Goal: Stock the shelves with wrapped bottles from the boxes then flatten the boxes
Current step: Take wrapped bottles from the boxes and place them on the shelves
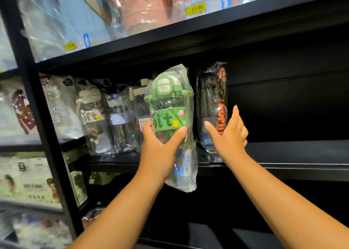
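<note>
Black metal shelving [34, 101] fills the view, several tiers high; the upper tier [207, 28] carries large goods in clear plastic with a yellow price tag [197, 8] at its edge. The middle shelf [294, 154] is the one being stocked; along its left part stands a row of wrapped bottles [113, 116], upright and packed close together, which suggests a fair share of the stocking is done. Just right of a gap stands a black-and-orange wrapped bottle [212, 97], upright near the front edge; to the right of it only the dark board and back panel show, so there looks to be room for more.

The green wrapped bottle [170, 101] is in front of that gap, tilted slightly, its lower end hanging below the shelf's front lip; it is not yet on the board. The left hand [160, 145] grips it round the lower body, thumb on one side and fingers curled round the other. The right hand [228, 137] is spread wide and holds nothing; its thumb lies across the foot of the black-and-orange bottle, though whether it presses or merely hovers cannot be told; a ring [238, 129] shows on one finger.

No boxes appear in this view, so how many bottles wait, and whether any box is flattened, cannot be judged; that part of the job seems to lie ahead.
</note>
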Available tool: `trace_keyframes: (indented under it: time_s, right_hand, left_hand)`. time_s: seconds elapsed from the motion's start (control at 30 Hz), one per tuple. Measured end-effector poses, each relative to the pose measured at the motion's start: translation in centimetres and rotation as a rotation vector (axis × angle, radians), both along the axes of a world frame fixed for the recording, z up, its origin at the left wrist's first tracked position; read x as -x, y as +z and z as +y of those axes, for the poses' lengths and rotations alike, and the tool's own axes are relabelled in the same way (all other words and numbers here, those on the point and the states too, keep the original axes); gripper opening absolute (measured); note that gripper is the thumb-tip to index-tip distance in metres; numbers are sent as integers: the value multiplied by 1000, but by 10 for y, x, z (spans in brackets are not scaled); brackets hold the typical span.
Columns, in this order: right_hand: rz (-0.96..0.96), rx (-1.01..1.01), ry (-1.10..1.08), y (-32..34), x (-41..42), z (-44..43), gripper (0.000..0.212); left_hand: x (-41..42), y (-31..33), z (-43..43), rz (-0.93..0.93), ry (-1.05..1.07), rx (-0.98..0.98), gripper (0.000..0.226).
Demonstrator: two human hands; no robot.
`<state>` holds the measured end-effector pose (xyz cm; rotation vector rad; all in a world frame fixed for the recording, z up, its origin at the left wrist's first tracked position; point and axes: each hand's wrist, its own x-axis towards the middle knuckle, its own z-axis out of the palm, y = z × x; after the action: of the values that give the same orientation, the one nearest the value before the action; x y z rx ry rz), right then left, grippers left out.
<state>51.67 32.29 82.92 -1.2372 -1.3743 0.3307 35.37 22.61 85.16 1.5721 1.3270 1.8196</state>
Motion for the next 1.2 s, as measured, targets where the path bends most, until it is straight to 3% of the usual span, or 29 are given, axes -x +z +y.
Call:
trace_keyframes:
  time_s: [0.1,0.2,0.27,0.43,0.57,0.8,0.93,1.2]
  right_hand:
    - [198,-120,346,-11,-7,-42,83]
    - [291,-90,748,-16,-19,-81,104]
    - [231,-85,803,-15,-30,-92,108]
    - [228,-95,655,-8,-76,-89,91]
    - [264,-92,536,-8,-104,-80,89]
    - [73,-115,208,1,-116,-52,93]
    - [-47,-36,152,-6,-112,-29,93]
    - [-116,114,-5,-7,-105,11,83]
  left_hand:
    - [-21,8,-1,-6,-64,-31,82]
    - [-51,12,0,-35,-172,-42,86]
    - [-73,14,1,-33,-242,-44,79]
    - [-110,19,9,-97,-430,48,93]
    - [-116,17,14,-23,-521,60,69]
    - [-81,-14,45,377,-95,-67,17]
    - [-56,-40,65,753,64,-23,31]
    - [-43,-66,76,1027,243,57,36]
